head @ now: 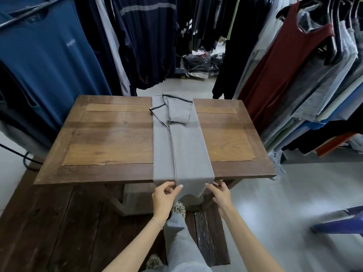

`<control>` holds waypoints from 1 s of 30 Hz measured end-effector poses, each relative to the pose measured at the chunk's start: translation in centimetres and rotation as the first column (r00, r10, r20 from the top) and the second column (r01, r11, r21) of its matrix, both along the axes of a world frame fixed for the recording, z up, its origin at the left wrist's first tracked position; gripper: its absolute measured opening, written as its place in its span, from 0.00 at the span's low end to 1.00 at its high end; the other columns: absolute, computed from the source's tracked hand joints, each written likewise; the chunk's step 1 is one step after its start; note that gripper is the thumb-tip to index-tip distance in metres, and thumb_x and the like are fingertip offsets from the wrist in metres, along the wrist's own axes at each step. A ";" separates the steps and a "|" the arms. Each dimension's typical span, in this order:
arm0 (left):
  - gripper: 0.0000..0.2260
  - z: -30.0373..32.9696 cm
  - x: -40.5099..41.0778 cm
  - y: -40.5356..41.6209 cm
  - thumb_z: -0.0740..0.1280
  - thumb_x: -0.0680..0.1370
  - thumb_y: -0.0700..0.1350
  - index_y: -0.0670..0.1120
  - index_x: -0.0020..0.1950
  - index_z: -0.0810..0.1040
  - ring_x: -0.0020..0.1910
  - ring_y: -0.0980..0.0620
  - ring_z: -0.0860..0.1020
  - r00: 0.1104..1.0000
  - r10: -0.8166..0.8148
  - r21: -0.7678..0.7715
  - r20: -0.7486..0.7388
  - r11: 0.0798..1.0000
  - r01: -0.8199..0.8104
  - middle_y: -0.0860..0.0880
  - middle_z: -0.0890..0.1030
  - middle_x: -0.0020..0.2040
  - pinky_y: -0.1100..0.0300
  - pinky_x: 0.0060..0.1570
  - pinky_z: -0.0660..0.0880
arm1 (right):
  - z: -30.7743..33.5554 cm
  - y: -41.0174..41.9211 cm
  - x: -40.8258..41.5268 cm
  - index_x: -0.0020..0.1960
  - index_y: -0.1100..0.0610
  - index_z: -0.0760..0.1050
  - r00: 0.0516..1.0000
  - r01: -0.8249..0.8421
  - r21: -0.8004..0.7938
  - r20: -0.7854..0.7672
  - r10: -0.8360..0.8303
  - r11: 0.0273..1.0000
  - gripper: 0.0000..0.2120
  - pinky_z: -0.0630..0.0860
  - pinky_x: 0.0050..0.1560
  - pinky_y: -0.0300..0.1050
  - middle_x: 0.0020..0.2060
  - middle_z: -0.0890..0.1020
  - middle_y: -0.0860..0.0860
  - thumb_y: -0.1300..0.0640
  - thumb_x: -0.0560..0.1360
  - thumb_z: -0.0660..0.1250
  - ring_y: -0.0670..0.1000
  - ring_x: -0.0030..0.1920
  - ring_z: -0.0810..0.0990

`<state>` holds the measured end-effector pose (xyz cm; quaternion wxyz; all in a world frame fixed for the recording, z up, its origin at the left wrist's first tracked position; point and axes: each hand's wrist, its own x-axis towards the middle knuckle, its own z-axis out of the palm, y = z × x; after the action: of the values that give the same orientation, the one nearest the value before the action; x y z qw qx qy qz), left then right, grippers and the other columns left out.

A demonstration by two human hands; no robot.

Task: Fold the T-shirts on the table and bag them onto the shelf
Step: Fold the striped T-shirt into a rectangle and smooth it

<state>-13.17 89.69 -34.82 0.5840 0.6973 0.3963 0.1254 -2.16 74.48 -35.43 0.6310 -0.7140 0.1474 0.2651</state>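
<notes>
Folding was under way: the grey T-shirt lay as a long strip down the wooden table, sides turned in, hem hanging over the near edge. My left hand and right hand pinched that hem's corners. Next, I judged, came carrying it toward the collar, edges level.

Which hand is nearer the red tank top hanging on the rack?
Right. The right hand pinches the shirt's hem on the tank top's side; the left hand is farther.
</notes>
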 end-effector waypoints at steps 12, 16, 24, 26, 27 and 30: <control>0.39 -4.1 -1.9 2.8 0.75 0.69 0.55 0.40 0.72 0.64 0.68 0.41 0.67 0.944 0.130 0.052 -0.302 0.991 -0.120 0.40 0.69 0.67 0.44 0.66 0.68 | -0.7 -1.4 1.4 0.48 0.63 0.80 0.968 -0.239 -0.094 0.057 0.245 0.967 0.08 0.74 0.42 0.36 0.44 0.83 0.52 0.61 0.71 0.74 0.47 0.45 0.80; 0.37 -4.2 -2.7 4.4 0.75 0.64 0.62 0.45 0.67 0.74 0.66 0.48 0.71 0.982 -0.036 -0.141 -0.185 0.990 0.009 0.47 0.77 0.64 0.47 0.67 0.69 | -0.5 -1.3 1.8 0.50 0.59 0.80 0.942 -0.322 -0.071 0.068 0.327 0.944 0.08 0.76 0.41 0.35 0.46 0.84 0.50 0.61 0.71 0.74 0.45 0.47 0.81; 0.52 -5.6 -3.8 5.6 0.80 0.57 0.62 0.42 0.74 0.62 0.63 0.50 0.75 0.974 -0.182 -0.341 -0.136 0.932 0.127 0.47 0.77 0.64 0.50 0.62 0.74 | -1.2 -1.8 1.1 0.49 0.61 0.83 0.879 -0.477 -0.051 -0.005 0.477 0.877 0.10 0.80 0.50 0.43 0.48 0.85 0.53 0.57 0.70 0.75 0.50 0.49 0.84; 0.38 -4.1 -4.0 4.7 0.78 0.65 0.53 0.44 0.71 0.67 0.61 0.50 0.76 0.964 -0.234 -0.327 -0.129 0.928 0.181 0.48 0.77 0.63 0.54 0.59 0.76 | -1.4 -2.2 0.8 0.52 0.59 0.82 0.863 -0.506 -0.033 -0.023 0.505 0.862 0.12 0.79 0.55 0.46 0.50 0.85 0.51 0.56 0.70 0.75 0.50 0.52 0.83; 0.31 -3.9 -4.2 4.3 0.77 0.68 0.49 0.45 0.68 0.70 0.60 0.50 0.76 0.957 -0.260 -0.333 -0.127 0.920 0.206 0.49 0.78 0.61 0.56 0.57 0.76 | -1.5 -2.5 0.7 0.53 0.58 0.82 0.853 -0.522 -0.028 -0.034 0.521 0.852 0.13 0.79 0.56 0.47 0.51 0.85 0.51 0.56 0.70 0.75 0.50 0.53 0.83; 0.22 -4.2 -4.8 3.6 0.73 0.72 0.46 0.44 0.65 0.74 0.60 0.51 0.76 0.934 -0.331 -0.367 -0.136 0.892 0.263 0.49 0.79 0.59 0.57 0.58 0.75 | -1.6 -3.1 -0.1 0.52 0.56 0.81 0.823 -0.568 -0.042 -0.053 0.566 0.822 0.11 0.79 0.54 0.44 0.50 0.85 0.50 0.56 0.71 0.74 0.50 0.54 0.82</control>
<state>-17.93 93.27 -39.04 0.6672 0.6460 0.3555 -0.1052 -2.28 71.33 -37.05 0.5005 -0.7378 -0.0521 0.4500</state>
